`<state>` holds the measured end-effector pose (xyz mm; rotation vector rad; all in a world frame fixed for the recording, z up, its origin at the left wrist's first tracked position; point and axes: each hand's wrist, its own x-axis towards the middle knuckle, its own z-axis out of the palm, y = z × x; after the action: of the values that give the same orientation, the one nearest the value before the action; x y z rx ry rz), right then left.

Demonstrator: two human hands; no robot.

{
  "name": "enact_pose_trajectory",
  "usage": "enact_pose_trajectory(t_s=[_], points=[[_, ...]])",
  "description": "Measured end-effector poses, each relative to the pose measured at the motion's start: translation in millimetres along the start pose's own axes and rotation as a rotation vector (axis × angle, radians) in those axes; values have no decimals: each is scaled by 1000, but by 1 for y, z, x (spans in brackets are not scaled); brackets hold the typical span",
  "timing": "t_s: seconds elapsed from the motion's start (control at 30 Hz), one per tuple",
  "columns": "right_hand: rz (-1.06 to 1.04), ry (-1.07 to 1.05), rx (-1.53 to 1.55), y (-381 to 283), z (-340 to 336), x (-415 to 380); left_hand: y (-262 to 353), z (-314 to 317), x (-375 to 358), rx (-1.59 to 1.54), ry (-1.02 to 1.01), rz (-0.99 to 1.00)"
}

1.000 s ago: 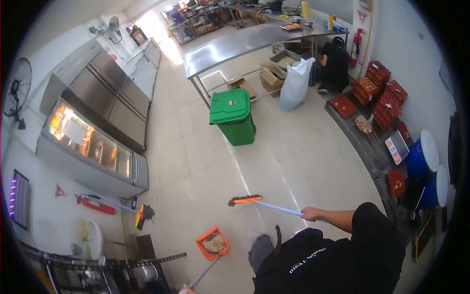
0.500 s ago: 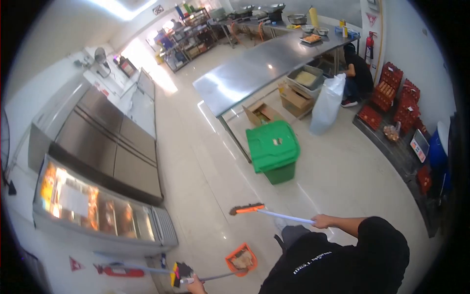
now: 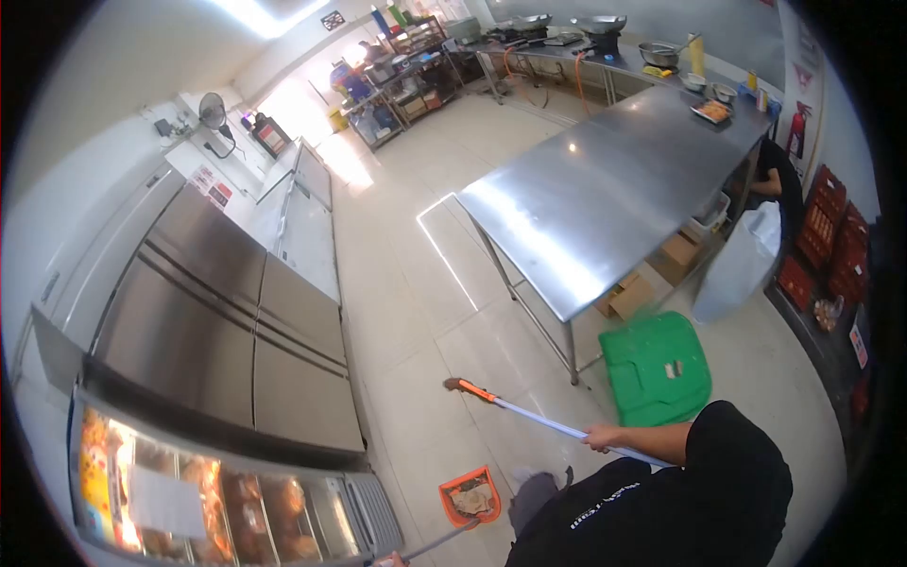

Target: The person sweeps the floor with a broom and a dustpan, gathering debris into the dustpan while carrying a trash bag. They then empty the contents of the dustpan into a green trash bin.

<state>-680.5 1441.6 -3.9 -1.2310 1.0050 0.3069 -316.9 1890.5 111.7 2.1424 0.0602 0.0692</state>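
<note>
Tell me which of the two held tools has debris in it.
The orange dustpan, its handle in the left hand: pale debris lies inside. The broom, in the right hand, has a bristled head and no pan.

broom head (image 3: pixel 474 390): orange | broom handle (image 3: pixel 539 417): pale blue | dustpan (image 3: pixel 490 515): orange | bin lid (image 3: pixel 652 364): green

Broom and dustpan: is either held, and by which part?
Both, by their handles: right hand holds the broom; left hand, partly cut off, the dustpan.
</note>
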Motion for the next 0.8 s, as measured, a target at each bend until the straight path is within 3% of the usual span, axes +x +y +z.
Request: enact_pose_trajectory(t_s=[0.27,0.37,0.47,0.53,0.6,0.7,0.8], points=[[108,-142,485,-245,-17,187,117,191,229,-148,-161,87],[104,-187,628,-309,-42,211,211,274,314,188,-242,302],[38,-176,711,-376,-74,247,283,386,417,236,-340,453],[10,-71,598,-427,-93,266,348,454,465,246,-372,414],[-18,45,471,-468,-126,301,370,518,525,229,-421,317],[7,-19,644,-537,-190,367,426,586,586,100,-458,198],[-85,66,460,-629,-244,443,468,647,659,-21,-452,217]])
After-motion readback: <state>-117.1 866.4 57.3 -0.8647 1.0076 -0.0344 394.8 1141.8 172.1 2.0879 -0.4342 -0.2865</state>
